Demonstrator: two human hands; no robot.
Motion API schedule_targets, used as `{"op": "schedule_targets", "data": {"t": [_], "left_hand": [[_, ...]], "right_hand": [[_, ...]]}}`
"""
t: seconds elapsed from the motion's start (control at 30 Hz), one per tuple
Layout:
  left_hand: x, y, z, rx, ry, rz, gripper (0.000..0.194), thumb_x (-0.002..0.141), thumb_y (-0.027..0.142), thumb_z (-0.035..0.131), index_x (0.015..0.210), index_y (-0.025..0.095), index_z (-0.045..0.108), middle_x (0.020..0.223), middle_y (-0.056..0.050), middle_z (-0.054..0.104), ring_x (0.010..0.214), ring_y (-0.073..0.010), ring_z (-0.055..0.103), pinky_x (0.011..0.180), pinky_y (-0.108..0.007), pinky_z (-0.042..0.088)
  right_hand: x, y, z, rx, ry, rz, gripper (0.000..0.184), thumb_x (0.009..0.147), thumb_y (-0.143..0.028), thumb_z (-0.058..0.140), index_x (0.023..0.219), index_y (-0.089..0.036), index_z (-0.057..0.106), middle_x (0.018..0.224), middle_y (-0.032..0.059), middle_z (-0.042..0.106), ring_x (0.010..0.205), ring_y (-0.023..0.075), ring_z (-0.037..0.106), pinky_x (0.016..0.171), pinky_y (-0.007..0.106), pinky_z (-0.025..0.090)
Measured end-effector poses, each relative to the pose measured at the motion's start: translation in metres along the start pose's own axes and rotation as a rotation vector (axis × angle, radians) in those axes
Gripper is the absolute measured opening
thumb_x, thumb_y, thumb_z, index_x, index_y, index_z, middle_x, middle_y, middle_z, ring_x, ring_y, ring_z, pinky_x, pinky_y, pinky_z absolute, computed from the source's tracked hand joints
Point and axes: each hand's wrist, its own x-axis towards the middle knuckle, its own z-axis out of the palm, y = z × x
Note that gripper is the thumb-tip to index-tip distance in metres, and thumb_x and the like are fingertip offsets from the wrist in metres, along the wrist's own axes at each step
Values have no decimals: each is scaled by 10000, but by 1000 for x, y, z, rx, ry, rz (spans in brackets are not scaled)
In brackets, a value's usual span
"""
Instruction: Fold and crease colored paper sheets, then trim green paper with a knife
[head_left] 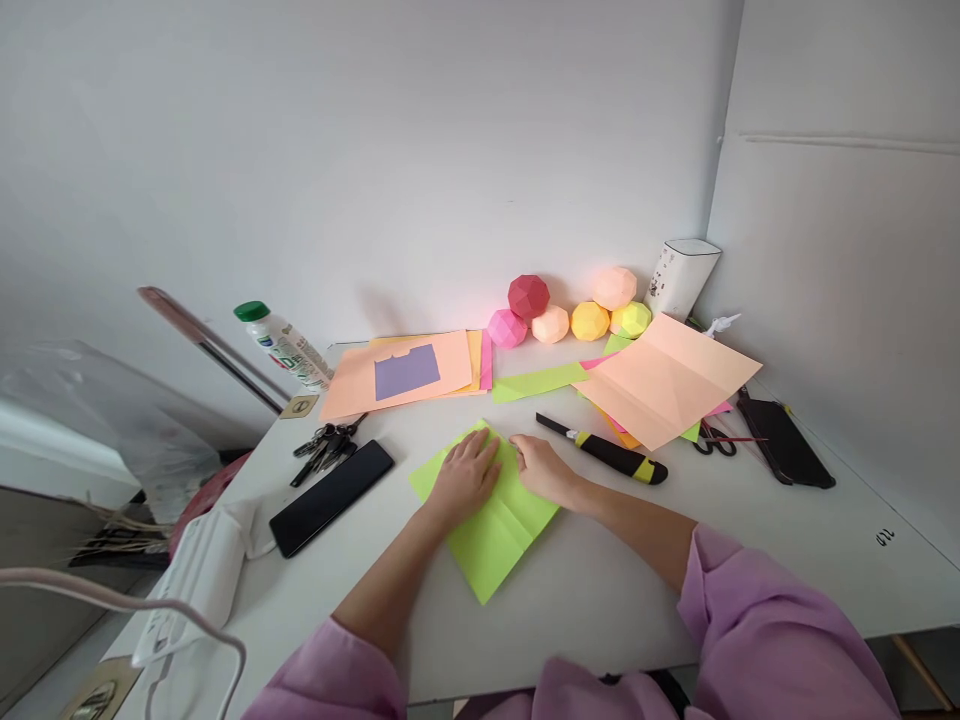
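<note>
A lime-green sheet of paper (491, 550) with crease lines lies turned cornerwise on the table in front of me. Spread flat on its upper part, my left hand (466, 475) presses it down with the fingers slightly apart. My right hand (544, 468) is at the sheet's upper right edge, its fingers curled and pressed together at the paper; its fingertips are partly hidden. Just right of that hand lies a black and yellow utility knife (615, 455), blade pointing to the upper left. A narrow green paper strip (540, 382) rests beyond both hands.
Faceted paper balls (529, 297) sit along the wall. Creased peach paper (667, 385) covers other sheets, with scissors (716, 440) beside it. Left are stacked sheets (352, 380), a bottle (285, 345), keys (328, 447), a phone (332, 497) and a power strip (199, 575).
</note>
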Motion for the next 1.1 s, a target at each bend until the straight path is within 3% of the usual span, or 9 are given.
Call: {"op": "schedule_targets", "data": {"t": [0.17,0.3,0.43,0.57,0.7,0.8,0.97,1.03,1.1], "left_hand": [[-9,4,11,136,-117,8,408,874,345,463,1238,207,585,1393,-149,509,1276,-357,446,1013,-544,370],[-8,9,6,221,-157,7,393,874,340,474,1231,210,574,1412,-148,486,1269,-341,441,991,-517,391],[-4,15,6,286,-168,-1,391,921,376,400,1185,156,587,1397,-190,486,1267,-353,444,997,-534,387],[-2,15,8,313,-179,17,447,931,424,387,1187,112,578,1421,-223,448,1338,-352,383,1078,-520,327],[-2,10,10,314,-176,25,473,924,467,392,1181,115,576,1453,-223,410,1381,-356,330,1107,-527,299],[-3,7,12,307,-174,32,474,927,480,383,1172,123,576,1463,-217,400,1392,-348,316,1113,-530,296],[-2,3,10,291,-198,49,495,929,497,370,1183,120,567,1476,-221,376,1403,-345,293,1123,-519,288],[-2,1,8,282,-212,55,514,931,507,360,1197,114,558,1485,-223,358,1408,-344,282,1128,-517,277],[-2,-1,6,271,-225,62,532,932,517,347,1204,110,555,1491,-222,348,1411,-342,274,1133,-514,269]], "right_hand": [[-12,-9,4,-368,-38,-98,370,833,-36,444,1182,-85,555,1103,177,569,783,207,620,640,310,483],[-23,-14,12,-587,-43,-141,304,898,-72,400,1117,-105,608,1078,168,573,874,230,593,627,296,482],[-39,-11,11,-721,-38,-192,290,973,-210,390,1027,-95,651,1023,176,578,930,265,540,623,328,476],[-68,7,4,-778,-39,-278,242,956,-214,467,890,-120,679,913,133,593,876,241,514,600,317,422],[-98,30,1,-873,168,-491,251,925,-181,522,703,-135,629,727,84,554,720,195,468,515,285,284],[-106,43,-7,-782,292,-598,319,911,-146,512,598,-149,575,631,42,505,643,164,435,500,283,229],[-93,57,-42,-549,435,-435,344,930,-162,455,621,-159,607,715,54,585,737,160,504,618,266,371],[-86,65,-54,-604,474,-334,249,930,-165,443,843,-160,677,885,90,639,859,203,537,716,306,416],[-80,74,-58,-682,429,-268,254,927,-196,450,1068,-149,656,1050,130,634,958,249,535,779,355,430]]}}
